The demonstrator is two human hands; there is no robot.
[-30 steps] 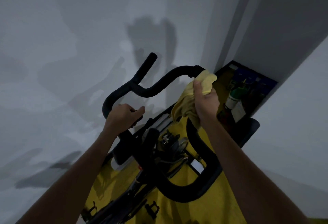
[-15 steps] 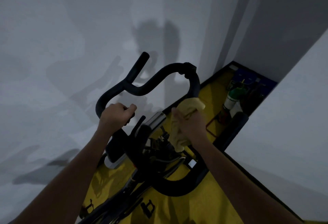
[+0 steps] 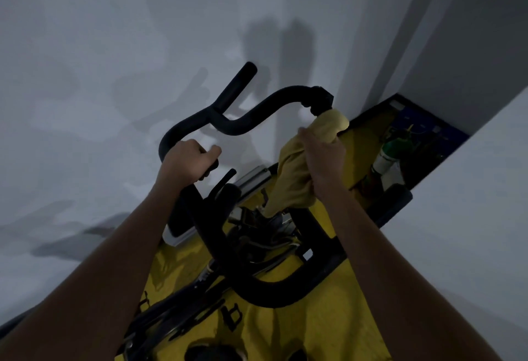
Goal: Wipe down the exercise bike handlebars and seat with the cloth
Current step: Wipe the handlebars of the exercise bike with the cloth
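The left hand (image 3: 187, 162) is closing in a fist around the left grip of the black handlebars (image 3: 243, 126), fingers wrapped over the bar and the thumb pointing right. The right hand (image 3: 323, 157) is gripping a yellow cloth (image 3: 291, 177) and holding it bunched around the right side of the handlebars, just below the far right bend, where a black knob-like end is showing above the cloth. The upper part of the cloth is bulging out past the fingers toward the far right, and the rest is hanging down along the bar toward the near side.

The handlebars are curving from the left grip up to a far horn that is sticking up against the pale wall (image 3: 114, 46), then dipping and rising again to the right bend. Below them, the black frame of the bike (image 3: 274, 289) is looping round in a thick curve, with cables and metal parts crowded in its middle; they are too dark to tell apart. The bike is standing on a yellow floor (image 3: 300, 332). The seat is not clearly showing.

On the far right, in a dark corner between two walls, a green bottle (image 3: 391, 152) with a white label is standing beside other dim things that cannot be made out. Both bare forearms are reaching in from the near edge.
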